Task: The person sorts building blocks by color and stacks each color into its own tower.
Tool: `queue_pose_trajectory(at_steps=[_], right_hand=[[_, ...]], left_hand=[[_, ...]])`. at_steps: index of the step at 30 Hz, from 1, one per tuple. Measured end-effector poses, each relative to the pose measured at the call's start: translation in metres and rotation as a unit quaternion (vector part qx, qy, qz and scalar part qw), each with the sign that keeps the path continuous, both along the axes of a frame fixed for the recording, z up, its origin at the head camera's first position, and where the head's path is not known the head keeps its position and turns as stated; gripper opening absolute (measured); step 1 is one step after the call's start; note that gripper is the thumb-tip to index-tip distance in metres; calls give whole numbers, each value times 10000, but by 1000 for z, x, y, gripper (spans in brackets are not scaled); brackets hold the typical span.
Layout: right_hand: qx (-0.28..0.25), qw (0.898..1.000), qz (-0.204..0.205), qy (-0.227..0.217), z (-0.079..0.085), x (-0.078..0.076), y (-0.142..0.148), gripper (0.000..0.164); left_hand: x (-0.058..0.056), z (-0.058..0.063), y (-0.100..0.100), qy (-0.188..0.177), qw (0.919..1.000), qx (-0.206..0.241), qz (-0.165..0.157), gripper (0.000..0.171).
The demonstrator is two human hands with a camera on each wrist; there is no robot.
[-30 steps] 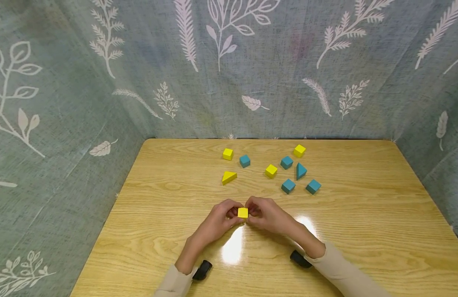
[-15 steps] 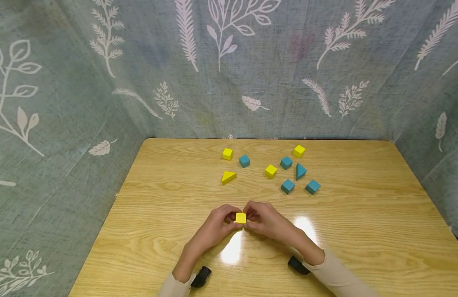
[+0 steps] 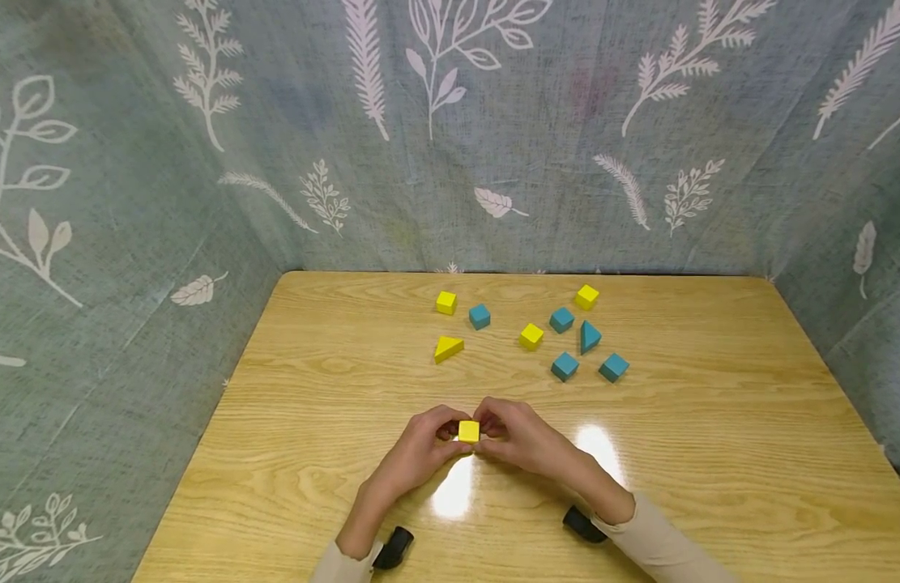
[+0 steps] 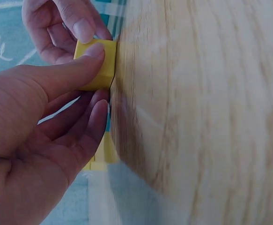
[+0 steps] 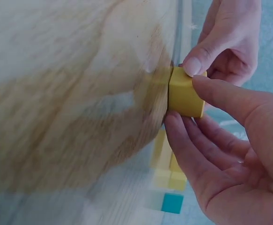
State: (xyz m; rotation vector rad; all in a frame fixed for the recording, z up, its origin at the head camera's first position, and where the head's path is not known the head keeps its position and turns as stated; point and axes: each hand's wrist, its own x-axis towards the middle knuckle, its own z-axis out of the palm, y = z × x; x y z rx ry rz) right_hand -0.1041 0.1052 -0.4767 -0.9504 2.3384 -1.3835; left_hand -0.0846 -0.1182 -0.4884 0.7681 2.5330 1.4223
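Observation:
A small yellow cube [image 3: 468, 431] sits on the table between both hands, near the middle front. My left hand [image 3: 418, 443] pinches it from the left, thumb on the near face and fingers curled behind. From the right my right hand [image 3: 521, 437] pinches the same cube the same way. In the left wrist view the thumb lies across the yellow cube [image 4: 97, 70], whose base is right at the wood. The right wrist view shows the cube [image 5: 185, 96] with both thumbs on its near face and the right fingers partly behind it.
Beyond the hands lie a yellow triangular block [image 3: 448, 349], several yellow cubes, one being a cube [image 3: 531, 337] in the middle, several blue cubes such as a cube [image 3: 565, 367], and a blue triangular block [image 3: 590, 337]. A leaf-patterned curtain [image 3: 522, 162] borders the wooden table [image 3: 311, 364].
Both hands have drawn the yellow cube slightly toward the front edge and a little to the left, holding it throughout. The other blocks stay where they were.

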Motion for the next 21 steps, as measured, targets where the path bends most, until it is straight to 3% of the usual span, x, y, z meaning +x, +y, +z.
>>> queue_pose_trajectory(at_steps=[7, 11, 14, 21], right_hand=[[472, 9975, 410, 316, 5, -7, 7, 30], [739, 9949, 415, 554, 12, -16, 16, 34], [821, 9929, 73, 860, 17, -25, 21, 31], [869, 9779, -1249, 1434, 27, -55, 36, 30]], left_hand=[[-1, 0, -1, -125, 9999, 68, 71, 32], [-2, -1, 0, -116, 9999, 50, 65, 33], [-3, 0, -1, -99, 9999, 12, 95, 33], [-4, 1, -1, -197, 9997, 36, 127, 31]])
